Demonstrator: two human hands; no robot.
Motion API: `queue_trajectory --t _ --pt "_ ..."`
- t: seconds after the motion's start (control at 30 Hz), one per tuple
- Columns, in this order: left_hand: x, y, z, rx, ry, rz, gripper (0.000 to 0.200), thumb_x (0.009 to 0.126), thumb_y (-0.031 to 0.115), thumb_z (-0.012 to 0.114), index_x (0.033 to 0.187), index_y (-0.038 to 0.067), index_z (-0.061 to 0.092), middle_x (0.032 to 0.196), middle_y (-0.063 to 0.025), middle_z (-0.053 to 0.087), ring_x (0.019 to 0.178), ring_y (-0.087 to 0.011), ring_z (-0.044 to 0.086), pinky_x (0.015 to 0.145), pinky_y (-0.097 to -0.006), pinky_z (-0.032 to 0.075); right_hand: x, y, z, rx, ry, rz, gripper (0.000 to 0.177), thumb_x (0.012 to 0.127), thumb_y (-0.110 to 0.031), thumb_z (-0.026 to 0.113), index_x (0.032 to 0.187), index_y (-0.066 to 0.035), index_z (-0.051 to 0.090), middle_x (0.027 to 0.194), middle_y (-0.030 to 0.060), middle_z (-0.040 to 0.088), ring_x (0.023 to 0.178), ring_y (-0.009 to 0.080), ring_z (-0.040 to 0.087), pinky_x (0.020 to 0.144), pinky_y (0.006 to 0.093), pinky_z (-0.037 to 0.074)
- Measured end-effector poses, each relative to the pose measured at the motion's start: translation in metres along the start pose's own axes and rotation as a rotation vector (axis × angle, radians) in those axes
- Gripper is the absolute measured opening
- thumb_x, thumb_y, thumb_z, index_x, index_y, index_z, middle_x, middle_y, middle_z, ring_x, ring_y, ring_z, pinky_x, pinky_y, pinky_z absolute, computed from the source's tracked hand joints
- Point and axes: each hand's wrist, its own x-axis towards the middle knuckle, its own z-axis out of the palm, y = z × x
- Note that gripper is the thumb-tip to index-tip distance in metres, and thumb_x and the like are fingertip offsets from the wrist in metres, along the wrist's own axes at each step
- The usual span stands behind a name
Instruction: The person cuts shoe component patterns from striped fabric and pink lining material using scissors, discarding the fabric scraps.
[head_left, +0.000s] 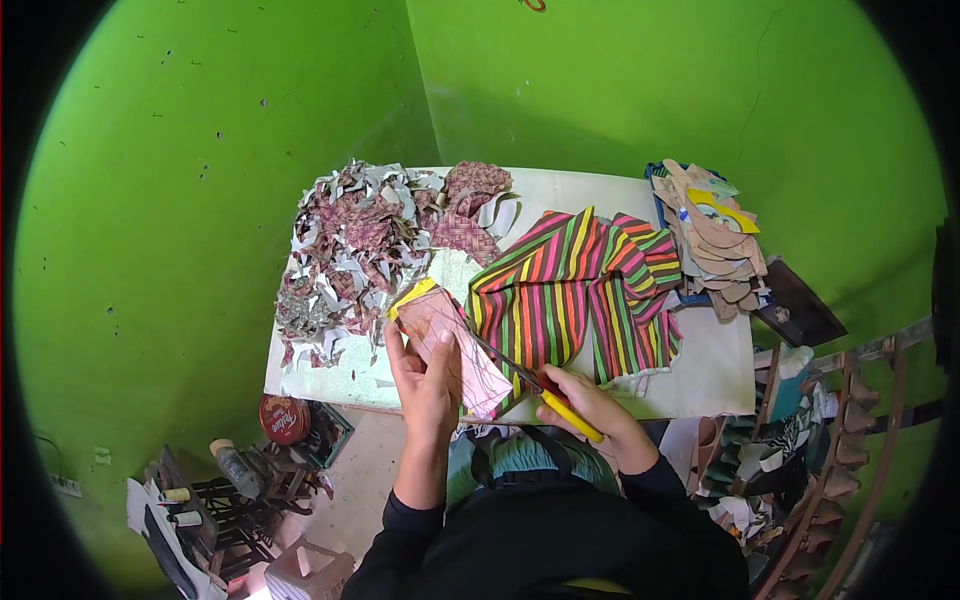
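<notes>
My left hand (424,378) grips a pinkish patterned piece of fabric (474,374) with dark lines drawn on it and a yellow strip at its upper left end. The thumb lies across its face and the fingers are behind it. My right hand (598,402) is closed round the yellow handle of a pair of scissors (568,414). Their dark blades point up and left, along the right edge of the pinkish piece. Just beyond the blades, a crumpled striped cloth (545,290) in green, yellow, orange, pink and dark bands lies on the table.
A pile of fabric scraps (350,240) covers the left side of the white table (715,375). Stacked brown card-like shapes (715,240) stand at its back right. Left below are a round red lid (285,418) and thread spools (183,507); a rack (845,430) is at right.
</notes>
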Motion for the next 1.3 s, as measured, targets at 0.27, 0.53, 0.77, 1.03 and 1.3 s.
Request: queue_trajectory --t 0.27,0.53,0.77,1.03,1.3 --pt "-0.003 -0.009 0.002 0.022 -0.009 -0.038 0.054 0.077 -0.010 0.043 0.123 0.005 0.019 0.112 -0.0142 0.042 0.099 -0.0181 0.047 0.084 -0.0278 0.041 0.006 -0.011 0.006 0.081 0.012 -0.036 0.037 0.076 -0.027 0.059 0.095 0.001 0.042 0.072 0.0090 0.042 0.063 0.0144 0.038 0.056 0.0264 0.036" --pt "-0.010 -0.018 0.009 0.076 -0.007 -0.046 0.051 0.077 -0.009 0.043 0.122 0.004 0.022 0.113 -0.0114 0.042 0.098 -0.0167 0.047 0.083 -0.0272 0.041 0.020 0.025 0.036 0.324 0.147 -0.104 0.036 0.069 -0.008 0.062 0.094 0.002 0.039 0.078 0.0125 0.049 0.069 0.0225 0.049 0.063 0.0301 0.041" --pt "-0.011 -0.020 0.007 0.123 -0.017 -0.040 0.053 0.077 -0.009 0.043 0.123 0.004 0.020 0.115 -0.0113 0.040 0.099 -0.0169 0.047 0.083 -0.0276 0.041 0.021 0.022 0.026 0.621 0.050 0.192 0.041 0.067 -0.003 0.062 0.099 0.002 0.037 0.090 0.0140 0.047 0.082 0.0257 0.049 0.071 0.0314 0.040" --pt "-0.012 -0.025 0.007 0.110 -0.002 -0.042 0.054 0.078 -0.009 0.044 0.124 0.004 0.019 0.115 -0.0106 0.039 0.098 -0.0165 0.046 0.082 -0.0270 0.041 0.017 0.050 0.036 0.467 -0.009 0.012 0.051 0.069 -0.002 0.058 0.112 0.003 0.031 0.101 0.0185 0.043 0.096 0.0310 0.043 0.082 0.0353 0.035" --pt "-0.014 -0.026 0.005 0.117 0.030 -0.031 0.055 0.078 -0.010 0.043 0.124 0.004 0.018 0.116 -0.0111 0.038 0.099 -0.0172 0.046 0.083 -0.0274 0.041 0.017 0.041 0.034 0.328 0.010 -0.064 0.045 0.071 -0.002 0.054 0.110 0.004 0.032 0.101 0.0191 0.043 0.096 0.0330 0.043 0.081 0.0360 0.035"
